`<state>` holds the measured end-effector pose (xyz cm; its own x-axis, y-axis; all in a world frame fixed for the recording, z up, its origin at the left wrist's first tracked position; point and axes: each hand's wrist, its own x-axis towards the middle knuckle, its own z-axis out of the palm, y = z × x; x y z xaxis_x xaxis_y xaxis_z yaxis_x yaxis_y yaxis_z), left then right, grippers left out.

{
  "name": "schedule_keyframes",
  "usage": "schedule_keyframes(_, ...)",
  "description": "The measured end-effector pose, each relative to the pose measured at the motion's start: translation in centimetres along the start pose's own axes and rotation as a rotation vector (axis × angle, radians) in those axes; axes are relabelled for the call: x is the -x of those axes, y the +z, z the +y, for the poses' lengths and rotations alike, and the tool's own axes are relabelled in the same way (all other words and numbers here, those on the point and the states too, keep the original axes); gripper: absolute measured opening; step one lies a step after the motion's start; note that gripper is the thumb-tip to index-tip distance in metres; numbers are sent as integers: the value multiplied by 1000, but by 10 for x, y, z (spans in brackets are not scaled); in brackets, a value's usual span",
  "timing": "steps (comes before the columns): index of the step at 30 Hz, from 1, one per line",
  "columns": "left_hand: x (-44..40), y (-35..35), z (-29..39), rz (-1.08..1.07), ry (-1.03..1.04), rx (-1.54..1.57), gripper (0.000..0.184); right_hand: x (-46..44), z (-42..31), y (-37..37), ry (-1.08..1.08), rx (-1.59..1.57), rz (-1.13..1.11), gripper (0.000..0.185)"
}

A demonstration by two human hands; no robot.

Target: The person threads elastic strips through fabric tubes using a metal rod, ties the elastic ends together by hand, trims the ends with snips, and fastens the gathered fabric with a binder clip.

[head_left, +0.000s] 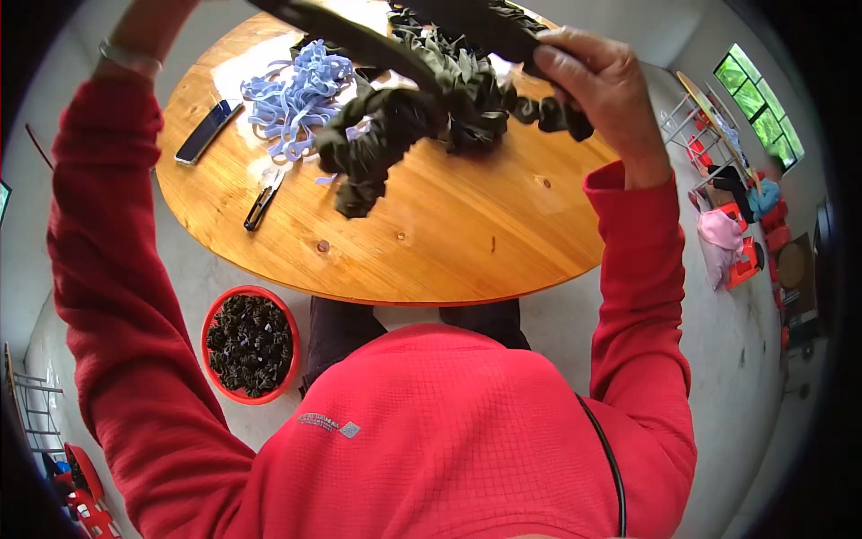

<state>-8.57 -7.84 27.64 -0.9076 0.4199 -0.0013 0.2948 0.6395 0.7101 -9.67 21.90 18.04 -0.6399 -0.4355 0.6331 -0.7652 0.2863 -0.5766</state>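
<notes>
My right hand (pixel 597 76) pinches a dark green fabric strip (pixel 476 31) near the top right of the view, above the table. Only the wrist of my left arm shows at the top left edge; the hand itself is out of frame. Gathered, ruffled dark green fabric (pixel 382 135) hangs over the middle of the wooden table (pixel 422 242). Behind it lies a heap of the same green fabric (pixel 449 58). A tangle of light blue elastic bands (pixel 301 94) is left of the fabric. Thread snips (pixel 263 202) with a black handle rest nearer the table's front edge.
A dark phone (pixel 206 132) lies at the table's left. On the floor below stands a red basket (pixel 294 346) full of dark green ruffled pieces. Further right are another table (pixel 709 108), red stools (pixel 743 262) and a pink cloth (pixel 720 235).
</notes>
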Motion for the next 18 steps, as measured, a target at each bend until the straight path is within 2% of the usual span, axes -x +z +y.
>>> schedule_keyframes(2,-4,4,-18,-49,-41,-62,16,6,3,5,30,-55,-33,13)
schedule_keyframes(4,-13,9,-57,-162,-5,62,14,22,21,18,151,-71,-160,13)
schedule_keyframes(6,-4,46,-65,-87,86,89,9,26,21,22,144,-51,-177,13)
schedule_keyframes(7,-4,49,-73,-162,61,148,9,32,25,26,141,-35,-197,14)
schedule_keyframes(13,-5,90,-75,-284,156,-22,11,50,18,40,206,-67,-312,12)
schedule_keyframes(15,-5,106,-61,-318,121,-141,11,54,19,54,126,-105,-292,12)
schedule_keyframes(17,-12,124,-68,-302,242,-93,12,61,29,68,39,-126,-277,12)
schedule_keyframes(18,-15,131,-70,-301,266,-69,13,63,32,70,80,-109,-275,12)
